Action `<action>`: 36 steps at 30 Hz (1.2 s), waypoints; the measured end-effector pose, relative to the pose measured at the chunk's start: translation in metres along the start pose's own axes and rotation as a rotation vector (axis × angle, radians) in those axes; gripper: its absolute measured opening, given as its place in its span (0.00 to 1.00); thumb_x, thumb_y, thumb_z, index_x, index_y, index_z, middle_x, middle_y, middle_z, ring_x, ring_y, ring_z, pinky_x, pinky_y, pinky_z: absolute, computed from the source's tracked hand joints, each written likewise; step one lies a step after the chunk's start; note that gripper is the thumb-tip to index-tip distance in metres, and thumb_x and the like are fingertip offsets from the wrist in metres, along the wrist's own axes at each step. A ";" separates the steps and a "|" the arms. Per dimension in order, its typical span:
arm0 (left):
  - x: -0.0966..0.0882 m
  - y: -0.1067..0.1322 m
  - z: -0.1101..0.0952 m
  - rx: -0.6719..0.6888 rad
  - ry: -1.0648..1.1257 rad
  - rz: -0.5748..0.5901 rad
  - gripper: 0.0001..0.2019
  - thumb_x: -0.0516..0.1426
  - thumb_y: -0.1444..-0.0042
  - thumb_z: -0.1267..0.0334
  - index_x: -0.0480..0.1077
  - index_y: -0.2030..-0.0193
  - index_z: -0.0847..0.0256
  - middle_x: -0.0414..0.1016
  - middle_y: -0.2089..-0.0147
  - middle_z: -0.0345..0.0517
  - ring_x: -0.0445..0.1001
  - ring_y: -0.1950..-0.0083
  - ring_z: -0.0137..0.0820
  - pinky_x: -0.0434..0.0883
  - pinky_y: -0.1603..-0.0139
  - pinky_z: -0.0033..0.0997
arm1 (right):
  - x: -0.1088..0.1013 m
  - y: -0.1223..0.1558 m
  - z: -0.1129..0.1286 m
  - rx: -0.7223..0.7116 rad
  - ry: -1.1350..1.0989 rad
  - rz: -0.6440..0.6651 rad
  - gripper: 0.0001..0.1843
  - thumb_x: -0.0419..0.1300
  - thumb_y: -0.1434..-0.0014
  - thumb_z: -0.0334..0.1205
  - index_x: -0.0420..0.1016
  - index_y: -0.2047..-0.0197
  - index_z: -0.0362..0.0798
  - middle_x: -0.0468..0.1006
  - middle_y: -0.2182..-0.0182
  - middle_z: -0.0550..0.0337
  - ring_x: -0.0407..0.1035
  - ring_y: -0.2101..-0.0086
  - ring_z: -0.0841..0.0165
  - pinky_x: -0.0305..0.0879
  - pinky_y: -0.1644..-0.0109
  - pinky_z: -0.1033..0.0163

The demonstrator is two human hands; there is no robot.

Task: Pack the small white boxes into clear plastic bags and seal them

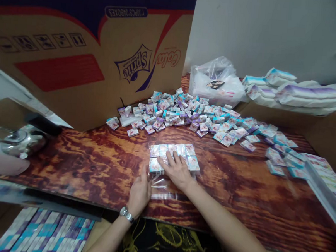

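Observation:
A clear plastic bag (165, 192) lies on the wooden table with rows of small white, blue and purple boxes (193, 163) inside it. My right hand (176, 169) rests flat on top of these boxes, fingers spread. At the bag's left edge is my left hand (140, 190), held on its side with the fingers pointing away from me; whether they pinch the plastic is hidden. A metal watch (126, 214) circles the left wrist. The bag's lower part is loose and wrinkled towards me.
Many loose small boxes (183, 111) are heaped across the table's far side. Behind them stand a large cardboard carton (88, 65), a bundle of clear bags (218, 83) and stacked packs (307, 94). A metal kettle (24, 140) is at left; packed boxes (46, 233) sit below the table (89, 166).

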State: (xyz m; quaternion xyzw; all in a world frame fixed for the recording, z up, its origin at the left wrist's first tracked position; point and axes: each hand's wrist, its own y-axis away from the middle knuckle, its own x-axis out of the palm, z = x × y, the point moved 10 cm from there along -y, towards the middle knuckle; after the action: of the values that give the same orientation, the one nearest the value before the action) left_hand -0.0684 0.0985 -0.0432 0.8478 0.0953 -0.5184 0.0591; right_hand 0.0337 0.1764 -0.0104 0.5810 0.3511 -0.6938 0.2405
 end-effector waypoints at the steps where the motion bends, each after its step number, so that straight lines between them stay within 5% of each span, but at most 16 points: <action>1: 0.000 0.000 0.003 -0.015 0.022 0.008 0.31 0.44 0.41 0.66 0.38 0.33 0.73 0.75 0.62 0.56 0.74 0.63 0.39 0.69 0.63 0.37 | 0.001 -0.001 -0.001 0.012 0.007 -0.006 0.31 0.54 0.40 0.31 0.55 0.37 0.63 0.60 0.39 0.49 0.54 0.41 0.49 0.56 0.45 0.42; 3: -0.001 0.001 0.011 -0.052 0.069 0.022 0.29 0.46 0.41 0.65 0.42 0.34 0.71 0.76 0.64 0.51 0.75 0.67 0.37 0.68 0.65 0.34 | 0.000 -0.001 -0.003 0.024 -0.003 -0.008 0.30 0.55 0.40 0.32 0.56 0.37 0.63 0.61 0.39 0.49 0.54 0.42 0.48 0.57 0.46 0.42; 8: 0.003 0.002 0.026 -0.148 0.242 0.081 0.21 0.51 0.43 0.61 0.60 0.44 0.66 0.77 0.70 0.44 0.75 0.69 0.33 0.67 0.67 0.29 | 0.000 -0.002 -0.001 -0.016 0.028 0.029 0.36 0.61 0.46 0.53 0.54 0.36 0.61 0.58 0.39 0.47 0.51 0.41 0.43 0.54 0.45 0.36; 12: 0.007 0.001 0.027 -0.160 0.372 0.129 0.12 0.52 0.45 0.60 0.70 0.58 0.63 0.77 0.69 0.46 0.76 0.67 0.33 0.67 0.64 0.29 | 0.004 -0.003 0.002 -0.055 0.139 0.023 0.32 0.57 0.40 0.41 0.51 0.36 0.66 0.58 0.38 0.51 0.53 0.42 0.46 0.56 0.46 0.40; 16: 0.008 0.001 0.028 -0.171 0.527 0.155 0.10 0.54 0.48 0.59 0.72 0.63 0.62 0.78 0.65 0.48 0.76 0.63 0.35 0.68 0.60 0.32 | 0.005 -0.006 0.000 -0.044 0.176 0.025 0.30 0.55 0.39 0.38 0.53 0.36 0.67 0.60 0.39 0.51 0.55 0.43 0.48 0.58 0.47 0.42; 24: 0.036 0.025 0.032 -0.368 0.922 0.324 0.21 0.55 0.52 0.43 0.67 0.69 0.63 0.68 0.77 0.39 0.68 0.78 0.25 0.66 0.77 0.24 | -0.026 0.011 0.014 -0.077 0.038 0.003 0.34 0.62 0.45 0.52 0.57 0.37 0.60 0.59 0.39 0.45 0.52 0.43 0.44 0.53 0.46 0.36; 27: 0.037 0.034 0.037 -0.474 1.002 0.356 0.24 0.59 0.56 0.43 0.68 0.63 0.63 0.69 0.74 0.38 0.70 0.77 0.24 0.67 0.77 0.22 | -0.041 0.027 0.039 -0.138 -0.168 -0.056 0.20 0.56 0.38 0.43 0.65 0.43 0.52 0.69 0.48 0.47 0.61 0.48 0.56 0.58 0.46 0.49; 30: 0.035 0.040 0.038 -0.549 1.053 0.385 0.25 0.62 0.58 0.44 0.68 0.61 0.63 0.70 0.75 0.38 0.69 0.79 0.22 0.66 0.79 0.20 | -0.026 0.039 0.064 -0.123 -0.438 0.018 0.09 0.52 0.36 0.38 0.71 0.56 0.47 0.75 0.62 0.54 0.67 0.61 0.67 0.64 0.56 0.62; 36: 0.034 0.044 0.035 -0.619 1.128 0.410 0.25 0.64 0.60 0.46 0.70 0.62 0.64 0.73 0.72 0.40 0.68 0.81 0.21 0.65 0.82 0.18 | 0.018 0.043 0.080 0.065 -0.635 0.144 0.04 0.58 0.40 0.38 0.68 0.62 0.48 0.73 0.64 0.58 0.68 0.64 0.67 0.64 0.61 0.64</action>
State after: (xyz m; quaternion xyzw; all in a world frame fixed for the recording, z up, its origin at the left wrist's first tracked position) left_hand -0.0735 0.0517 -0.0890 0.9335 0.0929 0.0765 0.3377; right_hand 0.0104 0.0892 -0.0301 0.3664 0.1943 -0.8324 0.3676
